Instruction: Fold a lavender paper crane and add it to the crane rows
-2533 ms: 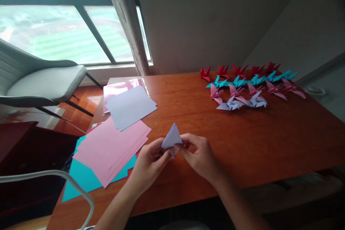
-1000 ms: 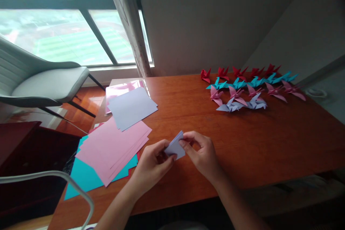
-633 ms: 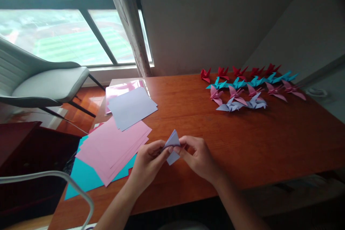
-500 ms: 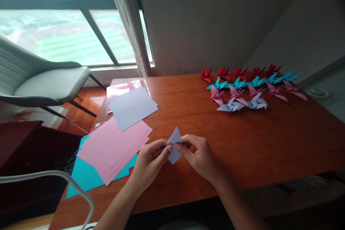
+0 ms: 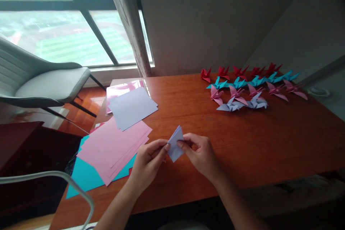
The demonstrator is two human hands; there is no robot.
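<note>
Above the near part of the table [image 5: 258, 143], the folded pale paper [image 5: 175, 151] sat directly between the two hands, neither clearly nearer. Left hand [image 5: 149, 161] pinched its left edge; right hand [image 5: 201, 154] gripped the right side, thumb across the near face, fingers behind partly hidden. Long axis ran away from the body, far point leaning slightly right, so both grips flanked it. Pink sheets [image 5: 114, 147] lay left, folded white birds [image 5: 231, 106] far right.
</note>
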